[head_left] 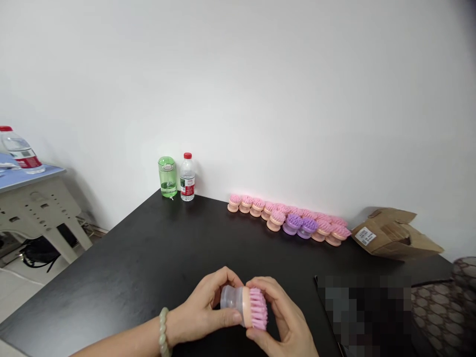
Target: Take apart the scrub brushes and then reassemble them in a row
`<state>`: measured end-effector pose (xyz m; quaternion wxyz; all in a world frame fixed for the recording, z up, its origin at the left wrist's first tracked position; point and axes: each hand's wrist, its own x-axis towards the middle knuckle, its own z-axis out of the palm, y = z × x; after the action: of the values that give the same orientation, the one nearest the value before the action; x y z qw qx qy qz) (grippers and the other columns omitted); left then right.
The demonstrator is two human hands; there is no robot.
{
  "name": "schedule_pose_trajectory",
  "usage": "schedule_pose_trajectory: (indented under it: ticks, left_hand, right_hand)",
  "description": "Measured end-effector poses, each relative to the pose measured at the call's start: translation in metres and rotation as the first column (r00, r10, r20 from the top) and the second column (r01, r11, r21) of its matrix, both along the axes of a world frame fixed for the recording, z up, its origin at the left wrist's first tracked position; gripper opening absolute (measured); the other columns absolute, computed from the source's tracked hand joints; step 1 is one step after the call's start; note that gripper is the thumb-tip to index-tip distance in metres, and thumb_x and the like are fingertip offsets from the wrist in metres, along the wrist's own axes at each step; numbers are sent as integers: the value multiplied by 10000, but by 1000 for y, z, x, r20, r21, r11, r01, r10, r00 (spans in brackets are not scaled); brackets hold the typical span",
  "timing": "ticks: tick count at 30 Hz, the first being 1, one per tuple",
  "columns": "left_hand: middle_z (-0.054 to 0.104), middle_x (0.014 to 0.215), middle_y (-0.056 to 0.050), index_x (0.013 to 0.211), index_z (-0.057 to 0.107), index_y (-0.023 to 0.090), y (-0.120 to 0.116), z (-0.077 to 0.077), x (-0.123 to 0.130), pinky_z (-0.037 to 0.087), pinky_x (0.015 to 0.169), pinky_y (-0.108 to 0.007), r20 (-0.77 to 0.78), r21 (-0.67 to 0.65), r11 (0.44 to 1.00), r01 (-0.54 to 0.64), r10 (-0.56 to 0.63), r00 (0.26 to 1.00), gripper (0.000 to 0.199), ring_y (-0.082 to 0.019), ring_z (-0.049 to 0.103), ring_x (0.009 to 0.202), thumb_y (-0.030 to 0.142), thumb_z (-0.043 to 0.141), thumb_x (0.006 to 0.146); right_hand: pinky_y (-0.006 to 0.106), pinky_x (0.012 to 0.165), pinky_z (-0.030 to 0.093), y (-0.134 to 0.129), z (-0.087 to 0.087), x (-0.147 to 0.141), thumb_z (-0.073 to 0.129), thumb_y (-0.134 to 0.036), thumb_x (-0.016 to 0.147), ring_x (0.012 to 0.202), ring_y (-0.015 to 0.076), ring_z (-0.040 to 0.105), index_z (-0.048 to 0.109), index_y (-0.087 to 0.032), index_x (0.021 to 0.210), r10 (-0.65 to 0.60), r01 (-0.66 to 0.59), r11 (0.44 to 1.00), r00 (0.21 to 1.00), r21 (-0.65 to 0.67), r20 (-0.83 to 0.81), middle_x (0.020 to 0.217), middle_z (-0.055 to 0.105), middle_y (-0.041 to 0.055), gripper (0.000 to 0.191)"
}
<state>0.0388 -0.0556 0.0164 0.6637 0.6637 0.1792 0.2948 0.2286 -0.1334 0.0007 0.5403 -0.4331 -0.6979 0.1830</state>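
A small scrub brush [258,308] with pink bristles, a peach collar and a clear, cup-like base is held on its side above the black table, bristles facing right. My left hand [208,310], with a beaded bracelet at the wrist, is closed around the clear base, thumb in front. On the other side, my right hand [282,317] pinches the brush near the collar, its thumb below and fingers above. Beyond the hands, similar pink brushes [258,207] stand bristles up in rows along the wall. Two purple brushes [307,227] stand in the front row.
A green bottle [168,177] and a red-capped water bottle [187,178] stand at the table's back left corner. An opened cardboard box [394,233] lies at the back right. A pixelated patch [368,312] covers something at the right. Another desk [33,178] stands at far left.
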Motion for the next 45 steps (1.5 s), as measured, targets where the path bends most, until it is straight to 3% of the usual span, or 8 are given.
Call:
schedule_pose_trajectory:
  ticks: [11, 17, 21, 25, 29, 34, 38, 45]
  left_hand:
    - [510, 814, 17, 974, 561, 163, 1, -1, 3, 336, 663, -241, 52, -212, 976, 57, -47, 998, 461, -118, 423, 720, 486, 800, 747]
    - [501, 1073, -53, 1012, 620, 207, 0, -8, 3, 418, 804, -302, 97, 73, 995, -61, 54, 994, 421, -198, 506, 942, 366, 862, 706]
    - [454, 1186, -76, 1143, 583, 247, -2, -6, 0, 421, 916, -366, 88, 162, 985, -60, 47, 995, 585, -254, 468, 1081, 525, 838, 695]
    - [475, 1086, -55, 1223, 510, 233, 0, -4, -2, 426, 786, -320, 7, 3, 999, -32, 32, 999, 684, -206, 477, 925, 730, 641, 771]
    - [472, 797, 6, 937, 579, 168, 1, -2, -1, 335, 668, -281, -100, 23, 998, -66, 68, 993, 613, -145, 391, 716, 765, 462, 859]
    - [504, 994, -35, 1065, 588, 189, 1, 2, 0, 405, 778, -305, 84, -34, 999, 26, -23, 996, 418, -173, 495, 870, 494, 733, 819]
    - [440, 1221, -82, 1244, 543, 241, 2, 1, -2, 410, 952, -387, 162, 25, 999, 22, -25, 986, 592, -255, 475, 1129, 438, 813, 755]
    - [515, 891, 1, 1018, 554, 194, 3, -3, -2, 403, 716, -272, 16, -92, 996, -13, 15, 1000, 420, -143, 488, 783, 519, 728, 814]
  right_hand:
    - [298, 810, 598, 3, 1, 0, 673, -435, 897, 968, 236, 688, 579, -277, 1253, -61, 52, 995, 992, 87, 108, 1089, 670, 81, 401]
    - [244, 732, 617, 2, -15, -1, 742, -440, 841, 920, 220, 730, 552, -306, 1291, -110, 111, 993, 993, -44, 39, 1080, 696, 55, 507]
    - [268, 813, 611, 0, -21, -1, 717, -293, 854, 992, 224, 722, 539, -301, 1300, -44, 33, 985, 997, -167, -57, 1135, 685, 62, 480]
    - [273, 842, 601, -2, -22, 0, 707, -210, 829, 1029, 219, 706, 541, -313, 1291, -61, 37, 981, 991, -192, -122, 1168, 662, 56, 501]
    - [280, 852, 596, -1, -19, 0, 730, -242, 826, 1047, 224, 696, 545, -316, 1285, -73, 51, 983, 990, -175, -121, 1169, 654, 54, 500]
    - [277, 820, 595, 0, -18, 1, 733, -289, 837, 1026, 228, 698, 552, -292, 1261, -102, 92, 986, 992, -136, -70, 1157, 654, 64, 462]
    - [279, 801, 599, 0, -19, 1, 737, -295, 835, 1024, 238, 700, 555, -269, 1252, -137, 132, 983, 990, -125, -38, 1154, 660, 77, 456]
    - [329, 831, 600, 0, -16, -1, 731, -332, 835, 999, 250, 704, 559, -249, 1244, -151, 151, 985, 989, -80, 13, 1133, 664, 91, 451]
